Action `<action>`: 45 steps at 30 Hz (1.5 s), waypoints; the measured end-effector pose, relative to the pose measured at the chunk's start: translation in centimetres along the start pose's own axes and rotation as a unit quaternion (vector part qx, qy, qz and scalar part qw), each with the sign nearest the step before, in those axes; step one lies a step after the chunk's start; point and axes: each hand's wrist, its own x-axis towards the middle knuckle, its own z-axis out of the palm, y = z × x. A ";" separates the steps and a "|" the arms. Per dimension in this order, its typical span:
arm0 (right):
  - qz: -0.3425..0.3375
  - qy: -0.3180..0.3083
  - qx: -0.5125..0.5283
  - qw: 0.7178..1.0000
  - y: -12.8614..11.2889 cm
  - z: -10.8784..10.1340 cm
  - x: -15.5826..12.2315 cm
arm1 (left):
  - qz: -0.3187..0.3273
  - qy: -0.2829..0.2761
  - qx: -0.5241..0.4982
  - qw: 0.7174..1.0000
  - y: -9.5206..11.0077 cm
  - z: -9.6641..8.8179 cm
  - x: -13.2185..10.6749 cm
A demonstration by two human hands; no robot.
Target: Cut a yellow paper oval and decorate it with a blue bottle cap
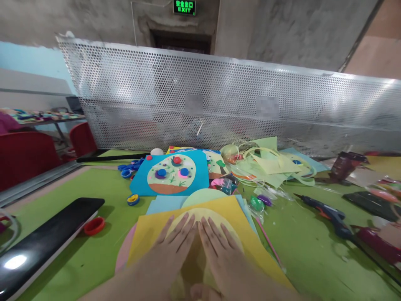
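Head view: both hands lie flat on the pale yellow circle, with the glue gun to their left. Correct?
No: the head view shows the glue gun to their right, not left. The left hand and right hand do lie flat on the pale yellow circle.

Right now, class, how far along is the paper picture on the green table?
Done: a blue card carries a pale disc with caps on it. In hand: left hand and right hand press flat on a pale yellow circle lying on a yellow sheet. Left: that circle is bare; a red cap and the glue gun lie untouched.
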 end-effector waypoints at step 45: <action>0.160 0.097 0.112 0.976 2.4 -3.6 1.2 | 0.128 -0.083 0.007 0.988 2.4 -0.1 2.2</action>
